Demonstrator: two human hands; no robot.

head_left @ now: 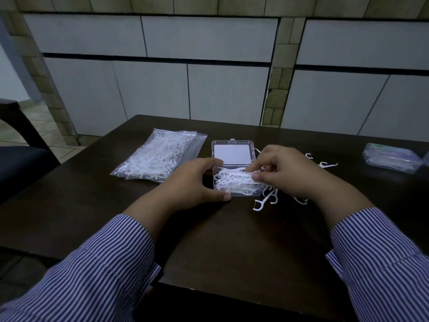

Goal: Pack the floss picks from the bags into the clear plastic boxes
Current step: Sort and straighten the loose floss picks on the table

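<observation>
my left hand (193, 180) curled round near-left corner of open clear box (234, 168), steadying it | my right hand (286, 171) pinching a bunch of floss picks (234, 180) over the box tray | loose picks (267, 201) on dark table (232, 240) right of box | bags (160, 156) left, well apart | second box (394, 160) far right, lid down

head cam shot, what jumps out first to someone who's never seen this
At the table's centre, an open clear box heaped with white floss picks, the left hand gripping its near left corner while the right hand pinches a bunch over it. Left lie bags of floss picks; loose picks scatter right.
</observation>
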